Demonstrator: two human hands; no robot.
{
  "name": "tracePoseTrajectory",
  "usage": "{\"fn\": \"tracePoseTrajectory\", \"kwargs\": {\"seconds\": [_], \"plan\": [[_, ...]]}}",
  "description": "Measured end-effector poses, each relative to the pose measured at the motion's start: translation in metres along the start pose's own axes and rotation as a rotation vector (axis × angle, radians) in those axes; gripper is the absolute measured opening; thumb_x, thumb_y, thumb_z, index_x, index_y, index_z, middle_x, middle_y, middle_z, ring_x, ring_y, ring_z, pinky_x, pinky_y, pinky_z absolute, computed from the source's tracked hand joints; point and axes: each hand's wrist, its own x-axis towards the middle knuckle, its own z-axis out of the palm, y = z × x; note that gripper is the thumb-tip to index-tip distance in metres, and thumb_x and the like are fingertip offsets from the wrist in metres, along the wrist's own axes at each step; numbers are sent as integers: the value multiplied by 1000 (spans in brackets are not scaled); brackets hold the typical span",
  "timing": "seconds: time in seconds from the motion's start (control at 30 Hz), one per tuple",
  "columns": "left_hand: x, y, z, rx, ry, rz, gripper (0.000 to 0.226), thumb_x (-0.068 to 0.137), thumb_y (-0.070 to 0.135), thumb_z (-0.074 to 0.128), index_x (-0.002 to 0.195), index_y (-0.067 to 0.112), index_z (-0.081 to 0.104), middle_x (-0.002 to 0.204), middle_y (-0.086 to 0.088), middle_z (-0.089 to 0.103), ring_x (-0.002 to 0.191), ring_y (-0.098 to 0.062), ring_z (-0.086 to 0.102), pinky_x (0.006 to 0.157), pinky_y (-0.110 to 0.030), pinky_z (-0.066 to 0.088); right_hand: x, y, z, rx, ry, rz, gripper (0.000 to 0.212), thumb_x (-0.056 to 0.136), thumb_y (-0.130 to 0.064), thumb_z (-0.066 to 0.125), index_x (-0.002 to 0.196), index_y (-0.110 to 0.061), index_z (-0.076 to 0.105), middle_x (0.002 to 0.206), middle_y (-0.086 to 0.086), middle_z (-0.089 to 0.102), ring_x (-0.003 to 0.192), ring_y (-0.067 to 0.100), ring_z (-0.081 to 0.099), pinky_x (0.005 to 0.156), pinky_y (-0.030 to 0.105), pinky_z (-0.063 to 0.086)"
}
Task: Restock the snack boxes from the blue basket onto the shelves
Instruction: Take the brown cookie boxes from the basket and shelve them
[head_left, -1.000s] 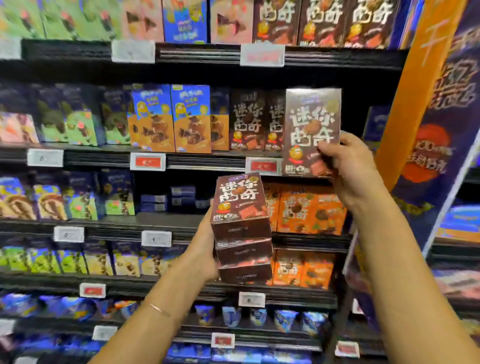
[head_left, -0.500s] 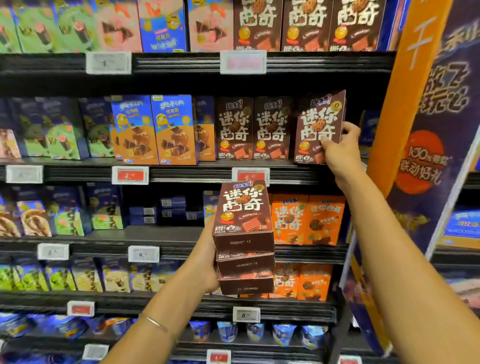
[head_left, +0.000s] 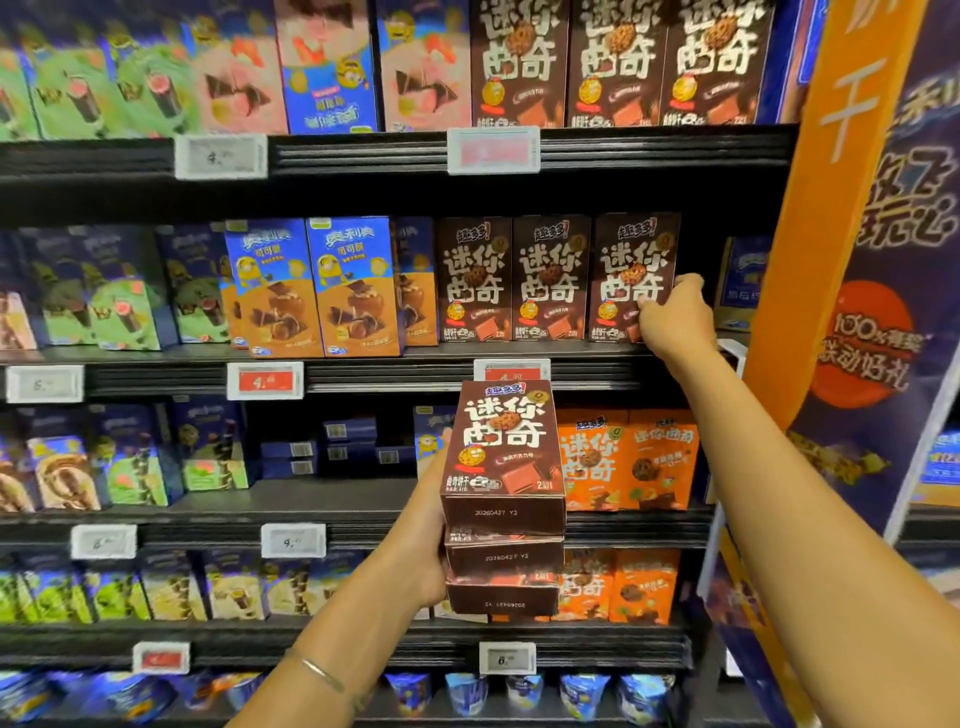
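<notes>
Snack box (head_left: 631, 275), brown and flat-sided, is pinched at its right edge by the thumb and fingers of the right hand (head_left: 675, 319). It stands last in its row on the ridged black shelf (head_left: 608, 379), with dark room to its right. The left hand (head_left: 428, 540) grips three stacked cardboard boxes (head_left: 504, 467), nearer.

Three brown cardboard snack boxes (head_left: 503, 457) sit in one held stack, three more brown boxes (head_left: 550, 278) stand on the second shelf (head_left: 389, 375), and three matching boxes (head_left: 615, 62) line the top shelf (head_left: 363, 153).
</notes>
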Motion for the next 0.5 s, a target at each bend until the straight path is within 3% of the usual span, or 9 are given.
{"fn": "tracePoseTrajectory", "kwargs": {"seconds": [0.17,0.27,0.37,0.43,0.5], "plan": [[2,0,-5,6,-56,-21,61,41,68,83,73,16,86,87,-11,82,72,-31,80,58,-41,63,-1,0,3,-77,2,-22,39,101,-29,56,133,-13,42,135,15,59,124,40,55,106,59,42],[2,0,-7,-19,-52,-22,60,43,66,84,75,15,85,88,-14,81,71,-33,79,57,-42,63,-4,-1,3,-79,-11,-7,46,100,-35,58,137,-12,42,139,15,57,129,40,51,107,58,41],[1,1,-6,-54,-61,-22,62,49,64,83,84,13,84,86,-14,80,68,-32,79,55,-41,63,-26,-5,0,-50,133,-61,48,98,-37,59,139,-15,46,139,12,54,129,35,49,105,55,43],[-2,2,-7,-82,-45,-3,56,60,61,79,89,13,83,86,-14,80,68,-32,79,56,-41,63,-57,-9,0,137,198,-184,33,97,-37,60,126,-21,54,122,3,60,115,20,58,95,47,51],[-3,4,-8,-107,-44,-6,49,77,60,73,78,12,85,85,-14,80,68,-32,78,57,-40,63,-93,-15,-1,287,104,-263,22,94,-44,60,108,-26,59,99,-9,63,91,-1,61,82,35,55]]}}
